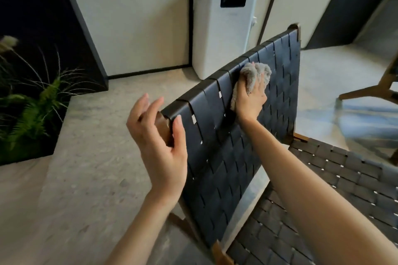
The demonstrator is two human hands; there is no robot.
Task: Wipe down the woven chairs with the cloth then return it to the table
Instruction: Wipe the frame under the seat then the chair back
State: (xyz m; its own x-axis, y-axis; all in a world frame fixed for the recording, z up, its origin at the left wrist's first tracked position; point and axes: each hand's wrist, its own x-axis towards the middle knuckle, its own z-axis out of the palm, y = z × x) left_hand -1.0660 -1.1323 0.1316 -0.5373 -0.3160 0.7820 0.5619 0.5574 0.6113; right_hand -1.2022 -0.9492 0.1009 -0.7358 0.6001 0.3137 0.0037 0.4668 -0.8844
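Right hand [251, 101] grasps the cloth [257, 74], pressing it high on the chair backrest [237, 157]; left hand [159, 137] released beside its left corner. Wiping looks midway; seat [323, 200] and cloth return likely remain.

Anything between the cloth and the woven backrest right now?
Nothing visible. The right hand grips the cloth against the backrest near its top edge; the left hand is off at the wooden corner post.

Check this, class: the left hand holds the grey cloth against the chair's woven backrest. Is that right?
No. In the head view it is the right hand that holds the grey cloth against the chair's woven backrest.
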